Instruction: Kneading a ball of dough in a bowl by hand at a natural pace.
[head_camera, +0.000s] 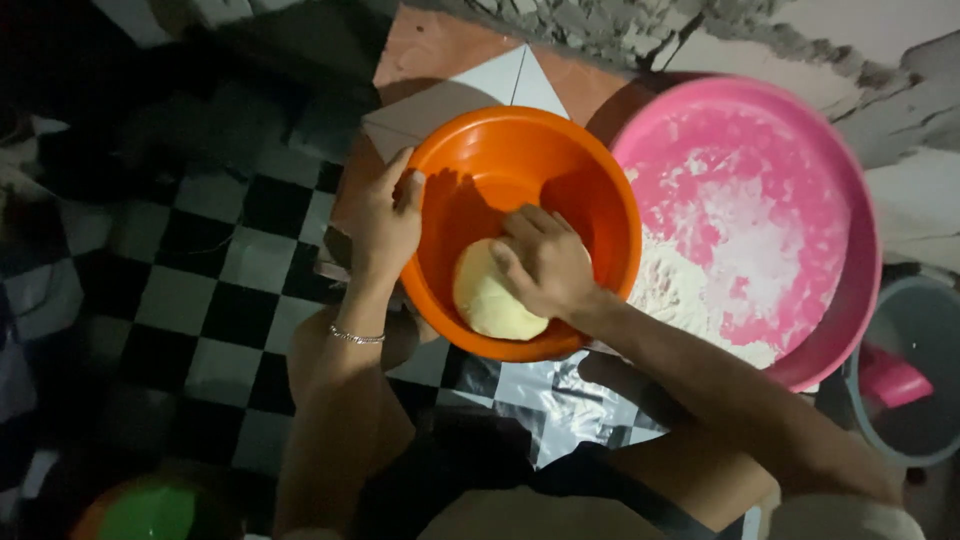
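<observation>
Nearest the camera, bent knees and dark shorts, with crinkled silvery foil (560, 395) on the floor just below the orange bowl (470, 165)

Left forearm rising toward the bowl, thin silver bracelet (356, 336) at the wrist

Left hand (388, 215) clamped on the bowl's left rim, thumb hooked inside the wall, fingers wrapped outside; grip closed on the rim

Right hand (545, 262) inside the bowl, palm down on the dough ball (488, 298), fingers spread and curled over its top, pressing on it rather than enclosing it

Dough pale yellow, smooth, rounded, sitting low in the bowl against the near wall, partly hidden beneath the right hand

Bowl tilted toward the camera, resting on the floor, its right rim touching the pink basin (850, 200)

Pink basin just right of the bowl, wide and shallow, dusted with white flour (690, 290), heaped thickest along the side next to the bowl

Grey bucket (925, 440) further right of the bowl, beyond the basin's lower edge, a pink object (890, 380) inside it, kind unclear

Black-and-white checkered floor (225, 260) left of the bowl, a green and orange round object (150, 510) far to the lower left, blurred

Beyond the bowl, reddish and white tiles (520, 75), then a rough cracked wall (800, 40)
</observation>
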